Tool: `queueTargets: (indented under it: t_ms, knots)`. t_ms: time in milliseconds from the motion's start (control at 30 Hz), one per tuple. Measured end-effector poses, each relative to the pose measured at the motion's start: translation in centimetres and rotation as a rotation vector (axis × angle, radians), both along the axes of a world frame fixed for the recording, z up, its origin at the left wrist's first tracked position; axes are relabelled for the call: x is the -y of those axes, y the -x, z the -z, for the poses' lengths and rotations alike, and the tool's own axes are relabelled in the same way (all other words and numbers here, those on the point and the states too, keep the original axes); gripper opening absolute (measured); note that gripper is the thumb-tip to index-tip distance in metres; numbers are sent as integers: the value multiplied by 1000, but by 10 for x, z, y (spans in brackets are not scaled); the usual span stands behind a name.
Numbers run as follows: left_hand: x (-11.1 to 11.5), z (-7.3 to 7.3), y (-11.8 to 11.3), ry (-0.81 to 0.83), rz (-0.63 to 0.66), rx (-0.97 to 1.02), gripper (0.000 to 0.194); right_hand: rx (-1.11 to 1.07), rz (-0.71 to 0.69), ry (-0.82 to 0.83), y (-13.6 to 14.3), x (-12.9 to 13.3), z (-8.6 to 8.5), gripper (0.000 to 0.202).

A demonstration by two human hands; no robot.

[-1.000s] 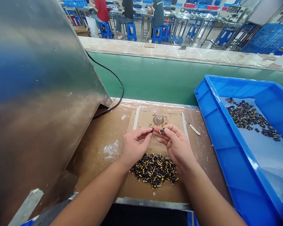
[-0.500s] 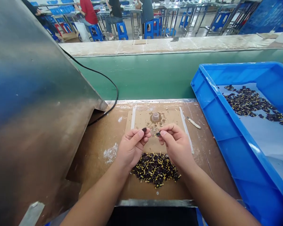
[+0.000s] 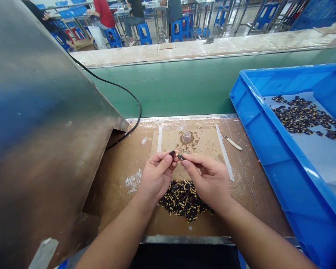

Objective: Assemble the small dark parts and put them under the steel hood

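Observation:
My left hand point(image 3: 158, 173) pinches a small dark oval piece point(image 3: 171, 153) between thumb and forefinger. Close beside it, my right hand point(image 3: 208, 175) grips a small black piece with yellow bits point(image 3: 180, 157), and the fingertips of both hands nearly meet. Below the hands lies a pile of black and yellow pieces point(image 3: 184, 201) on the brown work surface, partly covered by the hands. A small clear cup point(image 3: 186, 137) stands beyond them on a taped cardboard sheet point(image 3: 210, 144).
At the right is a blue bin point(image 3: 268, 149) with similar pieces on white paper. A knife point(image 3: 233, 143) lies right of the cardboard. The metal housing point(image 3: 44, 130) fills the left, with a black cable point(image 3: 128, 93) beside it. People sit beyond the green panel point(image 3: 170, 89).
My right hand has moved left, bringing its black and yellow piece up to the left fingertips. The view has shifted slightly.

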State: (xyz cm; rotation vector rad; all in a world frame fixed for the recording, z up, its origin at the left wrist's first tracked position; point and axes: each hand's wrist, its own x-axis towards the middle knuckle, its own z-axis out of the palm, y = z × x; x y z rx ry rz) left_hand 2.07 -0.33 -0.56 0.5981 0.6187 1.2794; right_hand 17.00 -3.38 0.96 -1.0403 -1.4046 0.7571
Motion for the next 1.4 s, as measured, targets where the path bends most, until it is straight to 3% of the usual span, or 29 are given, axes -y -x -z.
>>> queueTargets:
  t_ms: [533, 833, 1400]
  knots:
    - [2, -4, 1, -75, 5, -64, 10, 121, 43, -63, 1, -2, -1, 24]
    - [1, 2, 5, -187, -97, -303, 11, 224, 38, -131, -4, -3, -4, 20]
    - [3, 6, 3, -244, -157, -440, 11, 351, 40, -192, -7, -4, -6, 19]
